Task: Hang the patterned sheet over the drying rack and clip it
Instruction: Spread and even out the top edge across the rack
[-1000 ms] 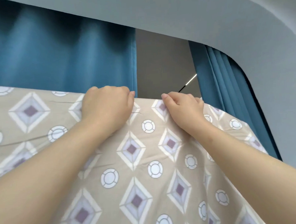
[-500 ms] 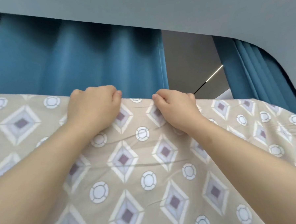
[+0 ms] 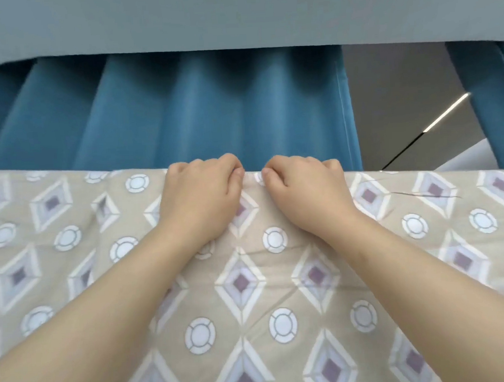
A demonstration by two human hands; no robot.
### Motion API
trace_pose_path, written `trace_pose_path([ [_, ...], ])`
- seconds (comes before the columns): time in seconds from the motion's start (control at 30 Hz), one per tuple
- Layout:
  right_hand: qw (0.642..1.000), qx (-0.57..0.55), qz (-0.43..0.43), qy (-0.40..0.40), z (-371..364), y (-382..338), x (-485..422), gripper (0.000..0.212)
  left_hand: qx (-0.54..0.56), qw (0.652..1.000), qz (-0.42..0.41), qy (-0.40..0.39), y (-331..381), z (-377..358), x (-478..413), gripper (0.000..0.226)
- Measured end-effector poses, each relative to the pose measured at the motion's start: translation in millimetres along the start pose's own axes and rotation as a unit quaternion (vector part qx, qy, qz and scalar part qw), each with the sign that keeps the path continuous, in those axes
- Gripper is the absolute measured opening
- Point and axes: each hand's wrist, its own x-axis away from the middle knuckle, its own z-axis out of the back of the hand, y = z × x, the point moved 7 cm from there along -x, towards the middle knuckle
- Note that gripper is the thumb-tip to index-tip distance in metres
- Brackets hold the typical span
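- From my remote seat I see the beige fabric sheet (image 3: 279, 280), printed with purple-centred diamonds and white rings. It spreads below and to both sides of the 2 hands, and its top fold runs level just past the knuckles.
- The left hand (image 3: 200, 193) grips that top fold. Its fingers curl over the far side and its thumb presses on the near face of the cloth.
- The right hand (image 3: 307, 188) grips the same fold just beside the left, in the same way. The 2 thumbs sit close, with a small bunch of cloth between them.
- Whatever carries the sheet lies under the fold, hidden from me.
- Shallow creases cross the cloth below the wrists, and 1 dark crease sits to the right of the right hand.
- Beyond the hands hangs a pleated teal-blue fabric curtain (image 3: 182, 112). A second teal panel (image 3: 491, 105) hangs far right of the right hand.
- Between those 2 panels I see a plain grey wall (image 3: 394, 95) with a thin bright light strip (image 3: 445, 113) slanting across it.
- Above everything runs a flat grey soffit (image 3: 235, 16).
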Motion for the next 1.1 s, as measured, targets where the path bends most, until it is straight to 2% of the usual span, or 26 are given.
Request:
trace_pose_path([
  [0.2, 1.0, -0.023, 0.016, 0.014, -14, -43, -8, 0.033, -0.021, 0.999, 0.041, -0.02, -57, 16, 3, 0.029],
  [0.37, 0.999, -0.036, 0.024, 0.007, -24, -81, -17, 0.033, 0.029, 0.995, 0.095, -0.025, -118, 43, 11, 0.03],
  [0.47, 0.999, -0.046, 0.019, -0.007, -38, -114, -27, 0.033, 0.014, 0.993, 0.111, -0.042, -161, 54, 15, 0.032],
  [0.53, 0.999, -0.044, 0.005, -0.007, -46, -132, -35, 0.034, 0.01, 0.993, 0.091, -0.075, -185, 55, 17, 0.032],
  [0.63, 0.999, -0.03, -0.032, 0.006, -56, -145, -42, 0.034, 0.081, 0.988, 0.047, -0.122, -207, 52, 15, 0.024],
  [0.83, 0.992, 0.02, -0.117, 0.031, -71, -151, -46, 0.034, 0.176, 0.979, -0.003, -0.098, -224, 48, -3, 0.013],
  [1.1, 0.988, 0.036, -0.142, 0.043, -67, -144, -42, 0.042, 0.081, 0.994, -0.034, -0.061, -216, 46, -7, 0.018],
])
